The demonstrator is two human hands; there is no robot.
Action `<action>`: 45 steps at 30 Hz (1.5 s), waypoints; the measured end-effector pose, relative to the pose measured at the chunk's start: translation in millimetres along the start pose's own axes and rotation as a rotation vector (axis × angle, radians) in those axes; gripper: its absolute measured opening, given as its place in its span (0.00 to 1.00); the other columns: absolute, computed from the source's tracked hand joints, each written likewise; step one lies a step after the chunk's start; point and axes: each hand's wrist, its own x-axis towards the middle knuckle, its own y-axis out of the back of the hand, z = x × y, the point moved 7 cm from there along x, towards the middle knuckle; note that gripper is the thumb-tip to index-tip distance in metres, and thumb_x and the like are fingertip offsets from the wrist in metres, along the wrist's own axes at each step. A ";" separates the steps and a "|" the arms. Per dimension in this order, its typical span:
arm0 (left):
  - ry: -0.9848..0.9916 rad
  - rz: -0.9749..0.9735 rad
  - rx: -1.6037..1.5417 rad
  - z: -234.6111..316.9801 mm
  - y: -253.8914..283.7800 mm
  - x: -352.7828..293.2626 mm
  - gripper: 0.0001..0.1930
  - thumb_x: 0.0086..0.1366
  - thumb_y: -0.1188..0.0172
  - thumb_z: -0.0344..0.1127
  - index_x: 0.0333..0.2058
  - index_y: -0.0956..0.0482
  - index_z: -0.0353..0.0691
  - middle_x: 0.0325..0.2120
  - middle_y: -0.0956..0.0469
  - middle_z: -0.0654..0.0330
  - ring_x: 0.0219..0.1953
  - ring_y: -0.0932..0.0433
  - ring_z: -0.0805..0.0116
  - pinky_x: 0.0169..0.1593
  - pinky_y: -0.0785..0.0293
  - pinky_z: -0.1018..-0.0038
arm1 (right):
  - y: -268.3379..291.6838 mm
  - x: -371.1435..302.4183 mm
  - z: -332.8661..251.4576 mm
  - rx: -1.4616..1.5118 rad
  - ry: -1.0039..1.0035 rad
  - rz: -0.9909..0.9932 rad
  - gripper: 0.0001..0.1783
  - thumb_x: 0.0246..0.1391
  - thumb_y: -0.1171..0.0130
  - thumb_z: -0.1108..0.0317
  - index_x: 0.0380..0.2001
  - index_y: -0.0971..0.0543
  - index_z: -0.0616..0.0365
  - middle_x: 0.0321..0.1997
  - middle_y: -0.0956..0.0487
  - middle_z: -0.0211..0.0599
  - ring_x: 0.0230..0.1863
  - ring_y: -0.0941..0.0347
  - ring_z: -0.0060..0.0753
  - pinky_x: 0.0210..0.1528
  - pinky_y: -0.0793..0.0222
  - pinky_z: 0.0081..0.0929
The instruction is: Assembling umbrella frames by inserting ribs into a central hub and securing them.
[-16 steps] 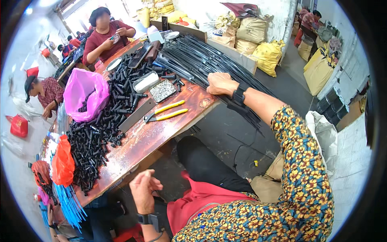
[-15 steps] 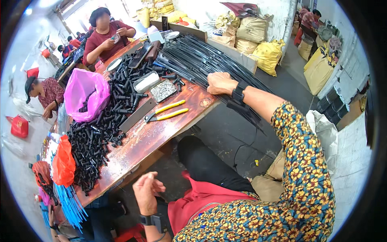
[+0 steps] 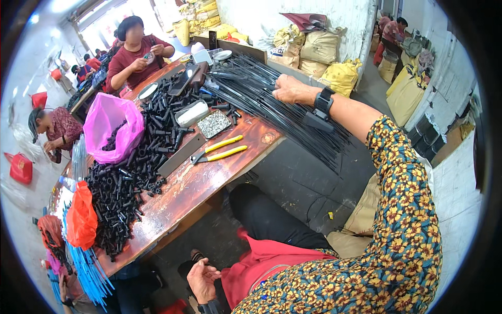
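Observation:
My right hand (image 3: 290,89) reaches out over a big bundle of long thin black rods (image 3: 272,102) that lies across the far end of the wooden table (image 3: 201,183) and juts past its edge. The fingers are curled onto the rods, gripping some of them. My left hand (image 3: 203,278) hangs low beside my knee, under the table's near edge, fingers loosely apart and holding nothing. Yellow-handled pliers (image 3: 219,150) lie on the table between the two hands.
A heap of short black tubes (image 3: 130,178) covers the table's left side, with a pink bag (image 3: 110,125), an orange bag (image 3: 81,220), a metal tray of small parts (image 3: 213,124) and blue rods (image 3: 86,264). Other people sit at the far end and left. Sacks stand by the wall.
My right hand has stayed on the rod bundle, shifting only slightly. My left hand has dropped a little lower below the table edge.

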 end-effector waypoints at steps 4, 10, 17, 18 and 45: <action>-0.007 -0.013 -0.032 -1.0 -3.9 4.2 0.12 0.66 0.45 0.35 0.39 0.23 0.29 0.19 0.21 0.52 0.17 0.21 0.62 0.21 0.20 0.68 | 14.4 -5.1 -3.0 -0.097 0.078 0.200 0.17 0.52 0.47 0.62 0.23 0.24 0.70 0.23 0.23 0.56 0.26 0.23 0.50 0.31 0.30 0.43; -0.033 -0.045 0.040 7.8 -15.0 3.7 0.13 0.66 0.44 0.38 0.38 0.22 0.31 0.18 0.22 0.54 0.17 0.22 0.62 0.21 0.21 0.68 | 13.6 -4.5 -2.1 0.118 -0.122 0.268 0.17 0.53 0.45 0.60 0.27 0.19 0.67 0.27 0.20 0.56 0.33 0.21 0.51 0.38 0.28 0.42; -0.065 -0.059 0.123 29.7 -29.5 2.3 0.12 0.67 0.44 0.36 0.38 0.22 0.30 0.19 0.21 0.53 0.17 0.22 0.64 0.21 0.22 0.71 | 10.8 4.7 -2.5 0.401 -0.011 0.312 0.16 0.43 0.36 0.61 0.21 0.20 0.67 0.18 0.23 0.43 0.23 0.26 0.35 0.29 0.31 0.37; -0.058 -0.046 0.128 31.1 -29.6 1.3 0.12 0.67 0.44 0.36 0.38 0.22 0.30 0.19 0.21 0.53 0.17 0.22 0.64 0.21 0.22 0.71 | 7.4 6.6 0.8 0.407 -0.016 0.300 0.16 0.43 0.36 0.61 0.21 0.20 0.67 0.18 0.23 0.43 0.23 0.26 0.35 0.29 0.31 0.37; -0.124 -0.049 0.152 44.0 -26.9 2.0 0.12 0.67 0.45 0.36 0.38 0.21 0.31 0.19 0.21 0.55 0.16 0.22 0.65 0.21 0.22 0.72 | -21.5 -30.8 34.0 0.067 -0.083 0.157 0.11 0.42 0.37 0.68 0.18 0.24 0.65 0.18 0.25 0.42 0.19 0.28 0.36 0.24 0.33 0.36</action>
